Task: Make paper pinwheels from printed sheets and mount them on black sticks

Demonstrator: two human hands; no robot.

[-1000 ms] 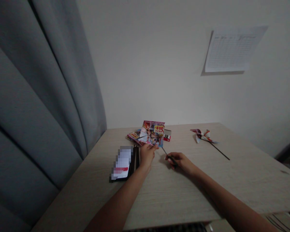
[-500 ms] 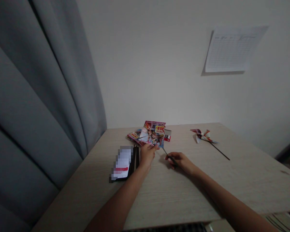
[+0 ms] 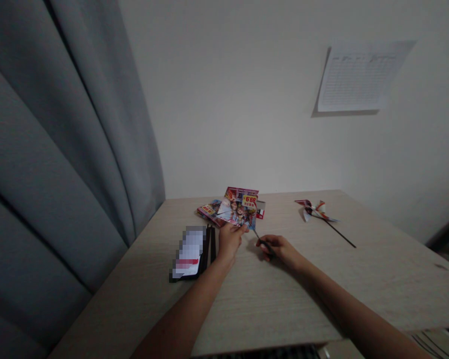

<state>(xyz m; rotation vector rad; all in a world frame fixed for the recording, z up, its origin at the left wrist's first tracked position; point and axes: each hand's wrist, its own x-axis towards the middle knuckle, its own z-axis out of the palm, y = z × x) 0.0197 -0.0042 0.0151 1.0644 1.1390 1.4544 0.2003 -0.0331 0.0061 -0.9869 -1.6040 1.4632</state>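
My left hand (image 3: 230,242) pinches the near edge of a colourful printed paper sheet (image 3: 239,207), holding it tilted up above the table. A yellow price patch shows near its upper right. My right hand (image 3: 277,249) is closed around the dark handles of a pair of scissors (image 3: 265,243). The thin blades point up and left and meet the sheet's lower right corner. Whether they are parted there is too small to tell. Behind and to the left of the sheet lies a stack of similar printed papers (image 3: 207,210), partly covered by it.
A phone (image 3: 189,252) with a lit, blurred screen lies left of my left forearm, beside dark sticks (image 3: 212,244). A small red and grey item (image 3: 261,210) shows behind the sheet. At right rests a paper pinwheel (image 3: 316,210) on a dark stick. Grey curtain (image 3: 97,124) borders the left.
My left hand and the paper sheet have shifted slightly to the right, toward the scissors. My right hand stays nearly in place.
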